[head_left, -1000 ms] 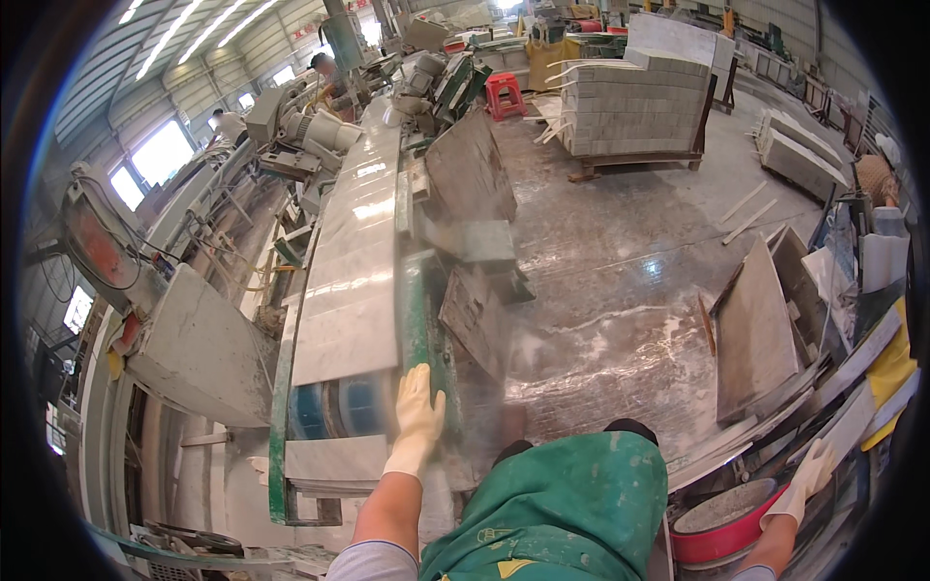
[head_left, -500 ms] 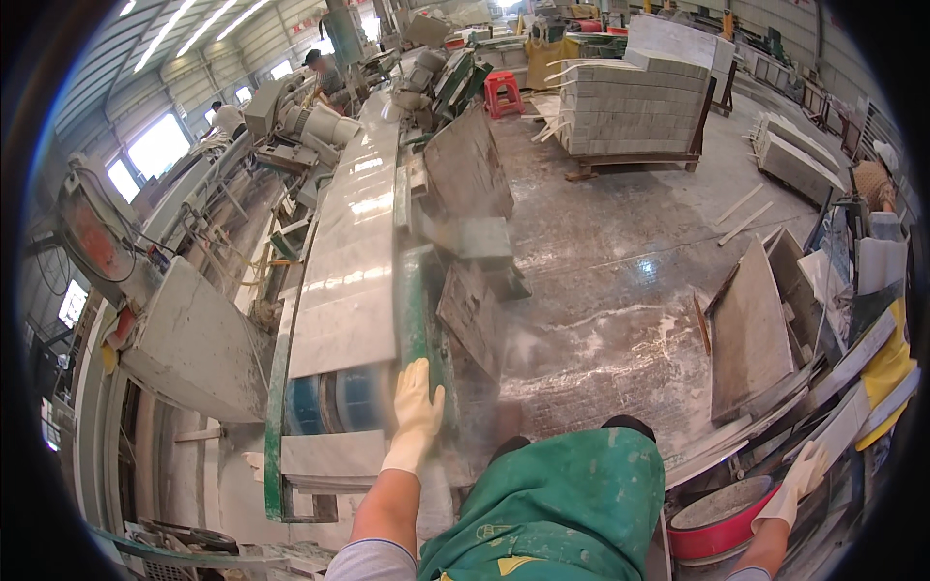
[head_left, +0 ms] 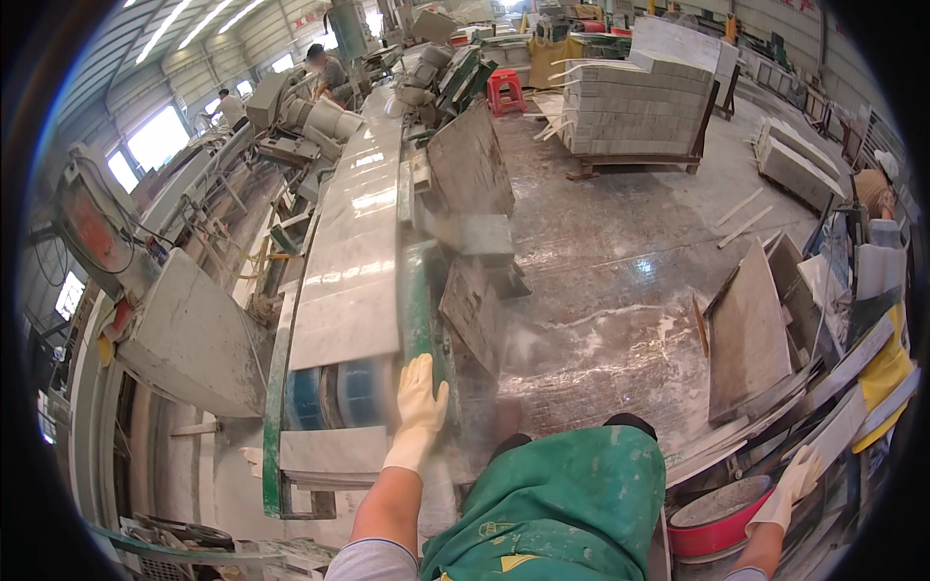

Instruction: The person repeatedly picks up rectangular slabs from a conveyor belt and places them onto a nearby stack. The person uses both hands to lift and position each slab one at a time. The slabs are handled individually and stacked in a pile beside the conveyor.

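My left hand (head_left: 419, 412), in a cream rubber glove, lies with outstretched fingers on the green side rail (head_left: 422, 295) of a conveyor. Pale polished stone slabs (head_left: 346, 315) run in a row along its belt. Between their near edge and a flat stone piece (head_left: 332, 451) at the conveyor's end, the blue belt (head_left: 360, 395) shows. Out to the right, my right hand (head_left: 792, 484), gloved alike, has its fingers extended against leaning pale stone strips (head_left: 835, 426), beside a red round tub (head_left: 719, 521). Neither hand visibly holds anything.
Machine motors (head_left: 325, 121) sit over the conveyor farther on. Leaning slabs (head_left: 470, 315) stand along its right side. A pallet of stacked stone blocks (head_left: 635, 111) and a red stool (head_left: 505, 93) are beyond. Other people are at the far left and right edge.
The slabs on the belt have slid slightly away from me, baring more blue belt. My left hand has shifted a little up the rail; my right hand stays nearly in place.
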`<state>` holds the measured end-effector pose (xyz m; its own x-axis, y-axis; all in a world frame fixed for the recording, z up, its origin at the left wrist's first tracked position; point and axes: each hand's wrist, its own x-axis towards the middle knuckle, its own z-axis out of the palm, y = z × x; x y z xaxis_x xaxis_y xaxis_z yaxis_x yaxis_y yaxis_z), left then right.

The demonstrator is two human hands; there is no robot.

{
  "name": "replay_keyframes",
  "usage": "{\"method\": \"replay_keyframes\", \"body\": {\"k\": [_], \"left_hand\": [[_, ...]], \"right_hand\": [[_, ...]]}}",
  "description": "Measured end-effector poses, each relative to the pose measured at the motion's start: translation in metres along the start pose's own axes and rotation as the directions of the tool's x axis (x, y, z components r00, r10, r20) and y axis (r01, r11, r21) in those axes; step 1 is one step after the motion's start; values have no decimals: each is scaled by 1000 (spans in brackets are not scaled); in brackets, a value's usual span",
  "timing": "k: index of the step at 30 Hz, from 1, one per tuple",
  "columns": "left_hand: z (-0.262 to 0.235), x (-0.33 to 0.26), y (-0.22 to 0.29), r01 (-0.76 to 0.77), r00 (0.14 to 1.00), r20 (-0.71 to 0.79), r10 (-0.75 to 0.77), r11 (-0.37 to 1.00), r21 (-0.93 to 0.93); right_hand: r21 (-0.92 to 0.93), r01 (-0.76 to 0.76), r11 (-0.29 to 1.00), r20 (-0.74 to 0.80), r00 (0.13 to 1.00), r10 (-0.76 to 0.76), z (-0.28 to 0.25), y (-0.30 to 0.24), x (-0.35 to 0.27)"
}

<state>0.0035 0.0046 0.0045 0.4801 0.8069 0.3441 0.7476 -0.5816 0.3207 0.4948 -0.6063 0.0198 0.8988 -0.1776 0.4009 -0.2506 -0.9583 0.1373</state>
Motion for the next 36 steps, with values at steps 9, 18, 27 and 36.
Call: {"method": "replay_keyframes", "body": {"k": [9, 18, 27, 36], "left_hand": [[2, 0, -1, -9, 999, -31, 8, 1000, -29], [-1, 0, 0, 1, 1000, -11, -2, 999, -46], [-2, 0, 1, 6, 1000, -11, -7, 998, -65], [3, -1, -3, -3, 999, -37, 0, 996, -87]], "right_hand": [[19, 19, 1000, 19, 1000, -19, -11, -2, -9], [53, 10, 999, 68, 998, -13, -21, -5, -19], [84, 24, 996, 71, 997, -30, -19, -1, -25], [68, -28, 997, 135, 991, 19, -41, -12, -40]]}}
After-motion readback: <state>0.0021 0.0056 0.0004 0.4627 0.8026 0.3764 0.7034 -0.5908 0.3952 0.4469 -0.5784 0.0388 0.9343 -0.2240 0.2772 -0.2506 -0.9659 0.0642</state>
